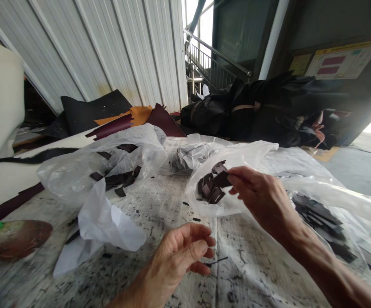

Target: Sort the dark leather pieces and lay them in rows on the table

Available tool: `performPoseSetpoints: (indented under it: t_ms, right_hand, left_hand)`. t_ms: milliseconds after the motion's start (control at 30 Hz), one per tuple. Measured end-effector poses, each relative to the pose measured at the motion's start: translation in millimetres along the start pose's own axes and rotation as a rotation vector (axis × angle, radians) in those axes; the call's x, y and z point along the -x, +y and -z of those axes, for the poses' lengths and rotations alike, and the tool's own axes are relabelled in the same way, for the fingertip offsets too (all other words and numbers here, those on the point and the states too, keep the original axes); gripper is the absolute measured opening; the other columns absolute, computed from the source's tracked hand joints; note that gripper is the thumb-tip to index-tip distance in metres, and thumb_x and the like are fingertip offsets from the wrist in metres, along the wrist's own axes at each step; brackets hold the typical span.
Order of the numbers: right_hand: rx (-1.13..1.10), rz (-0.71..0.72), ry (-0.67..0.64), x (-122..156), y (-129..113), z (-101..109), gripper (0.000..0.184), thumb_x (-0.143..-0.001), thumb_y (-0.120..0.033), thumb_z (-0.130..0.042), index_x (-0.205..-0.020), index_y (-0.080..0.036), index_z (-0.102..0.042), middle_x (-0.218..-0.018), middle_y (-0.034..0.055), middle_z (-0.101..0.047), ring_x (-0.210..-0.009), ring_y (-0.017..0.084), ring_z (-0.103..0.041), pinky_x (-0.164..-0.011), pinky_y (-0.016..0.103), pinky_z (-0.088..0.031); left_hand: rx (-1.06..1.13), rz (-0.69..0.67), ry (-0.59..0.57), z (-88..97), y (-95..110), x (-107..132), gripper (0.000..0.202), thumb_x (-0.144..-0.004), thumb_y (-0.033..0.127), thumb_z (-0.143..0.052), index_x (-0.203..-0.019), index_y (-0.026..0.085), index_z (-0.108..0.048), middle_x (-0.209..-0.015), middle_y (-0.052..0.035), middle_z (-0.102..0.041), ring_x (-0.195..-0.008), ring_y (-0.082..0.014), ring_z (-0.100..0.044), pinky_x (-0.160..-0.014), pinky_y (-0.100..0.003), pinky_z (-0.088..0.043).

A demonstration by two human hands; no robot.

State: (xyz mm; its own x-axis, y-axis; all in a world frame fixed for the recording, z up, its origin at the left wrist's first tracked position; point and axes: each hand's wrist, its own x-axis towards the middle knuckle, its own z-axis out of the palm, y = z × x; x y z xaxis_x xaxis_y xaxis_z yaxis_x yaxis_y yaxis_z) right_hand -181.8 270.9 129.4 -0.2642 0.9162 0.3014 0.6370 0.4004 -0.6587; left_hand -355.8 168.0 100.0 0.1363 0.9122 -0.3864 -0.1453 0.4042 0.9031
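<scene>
Between the thumb and fingers of my right hand (252, 188) is a small dark brown leather piece (222, 179). It is over the mouth of a clear plastic bag (236, 158), where several similar brown pieces (208, 190) lie in a loose pile. My left hand (185, 250) hovers palm inward above the table, in front of that bag, its fingers loosely curled and apart with nothing visible in them. To the right, beneath my right forearm, another plastic bag (365, 205) holds a heap of dark flat strips (320, 218).
At left lie a plastic bag (72, 171) with dark scraps, crumpled white paper (108, 222) and a brown rounded object with a green end (18, 237). Leather sheets (92, 111) and black rolls (252, 111) line the back. Dark trimmings litter the table (236, 265).
</scene>
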Motion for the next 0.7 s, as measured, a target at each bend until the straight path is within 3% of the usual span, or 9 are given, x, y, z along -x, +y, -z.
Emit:
performPoseSetpoints:
  t_ms: [100, 167, 333, 400, 467, 600, 700]
  right_hand:
    - [-0.709, -0.314, -0.163, 28, 5, -2, 0.027, -0.082, -0.043, -0.059, -0.085, -0.016, -0.062, -0.055, 0.001, -0.065, -0.048, 0.011, -0.058, -0.05, 0.022, -0.046]
    - [-0.988, -0.434, -0.276, 44, 7, -11, 0.032, -0.073, -0.046, -0.068, -0.081, -0.015, -0.062, -0.053, 0.0003, -0.064, -0.046, 0.01, -0.057, -0.046, 0.02, -0.045]
    - [-1.171, -0.457, -0.428, 71, 7, -38, 0.034, -0.071, -0.045, -0.072, -0.081, -0.015, -0.062, -0.053, -0.0001, -0.064, -0.045, 0.009, -0.058, -0.045, 0.018, -0.045]
    - [-1.089, -0.407, -0.508, 74, 5, -39, 0.035, -0.074, -0.048, -0.066, -0.083, -0.015, -0.062, -0.057, 0.0017, -0.066, -0.046, 0.01, -0.059, -0.045, 0.02, -0.046]
    - [-0.832, -0.327, -0.497, 69, 4, -31, 0.035, -0.08, -0.049, -0.058, -0.084, -0.015, -0.062, -0.057, 0.0019, -0.064, -0.047, 0.012, -0.059, -0.044, 0.022, -0.045]
    - [0.01, -0.114, -0.198, 32, 2, -15, 0.027, -0.092, -0.036, -0.043, -0.091, -0.019, -0.064, -0.069, 0.0026, -0.068, -0.06, 0.015, -0.063, -0.056, 0.025, -0.045]
    - [0.24, -0.084, -0.159, -2, 1, -25, 0.024, -0.087, -0.033, -0.05, -0.096, -0.014, -0.063, -0.086, 0.0116, -0.07, -0.078, 0.024, -0.066, -0.065, 0.032, -0.044]
  left_hand:
    - [0.176, 0.054, 0.005, -4.6, -1, 8, 0.042, -0.074, 0.024, -0.07, -0.113, 0.016, -0.055, -0.11, -0.0097, -0.06, -0.091, -0.0191, -0.062, -0.074, -0.028, -0.05]
    - [0.238, 0.024, -0.03, -7.4, -2, 13, 0.045, -0.074, 0.022, -0.071, -0.115, 0.017, -0.054, -0.111, -0.009, -0.059, -0.091, -0.0185, -0.062, -0.073, -0.027, -0.05]
    - [0.22, -0.078, -0.057, -8.9, -7, 18, 0.028, -0.081, 0.029, -0.065, -0.103, 0.012, -0.061, -0.093, -0.0082, -0.062, -0.081, -0.0155, -0.06, -0.062, -0.023, -0.051]
    - [0.202, -0.073, -0.017, -6.5, -12, 18, 0.022, -0.081, 0.028, -0.065, -0.094, 0.011, -0.062, -0.085, -0.0066, -0.062, -0.072, -0.0135, -0.06, -0.057, -0.022, -0.05]
    - [0.225, -0.058, 0.033, -2.7, -17, 19, 0.018, -0.079, 0.026, -0.066, -0.089, 0.011, -0.062, -0.081, -0.0049, -0.063, -0.066, -0.0117, -0.059, -0.055, -0.021, -0.05]
    - [0.334, -0.025, 0.084, 3.6, -25, 23, 0.018, -0.075, 0.025, -0.071, -0.087, 0.013, -0.063, -0.08, -0.0028, -0.064, -0.063, -0.0109, -0.061, -0.053, -0.019, -0.048]
    - [0.396, 0.015, 0.113, 4.8, -27, 28, 0.023, -0.07, 0.025, -0.075, -0.086, 0.014, -0.064, -0.076, -0.0015, -0.063, -0.061, -0.0106, -0.061, -0.049, -0.018, -0.047]
